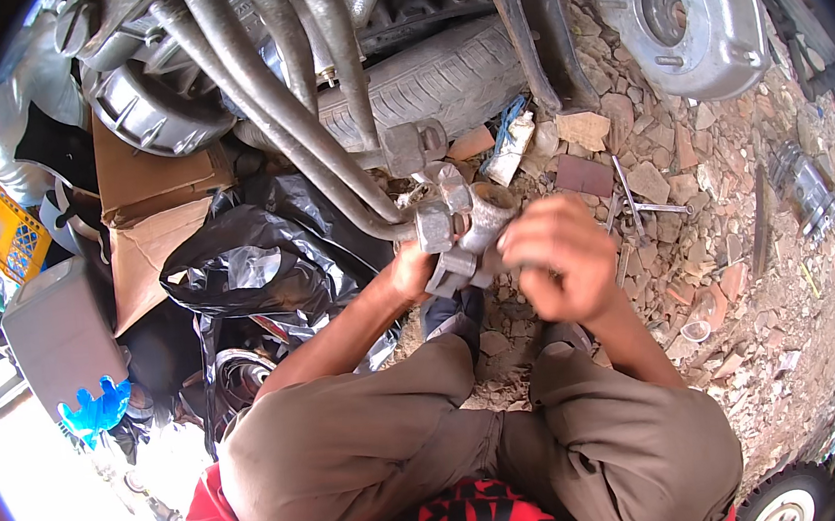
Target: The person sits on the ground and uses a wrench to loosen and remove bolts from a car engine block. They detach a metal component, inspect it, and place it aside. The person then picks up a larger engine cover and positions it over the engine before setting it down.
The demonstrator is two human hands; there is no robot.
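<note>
Bent grey metal pipes of an exhaust header [272,104] come down from the upper left and end in a cluster of flanges and a short round outlet in front of me. My left hand [412,273] is wrapped around the lower end of this header, its fingers mostly hidden behind the flanges. Beside the outlet, my right hand [563,258] has curled fingers, blurred by motion, close against the metal. What it pinches, if anything, is too smeared to make out. A tyre [450,78] lies just beyond the header.
Rubble covers the ground, with crossed wrenches [638,204] on the right. A metal bell-shaped housing [691,18] stands at the far right. On the left are a black plastic bag [265,240], a cardboard box [155,200], a grey container [62,325] and a blue glove [97,410].
</note>
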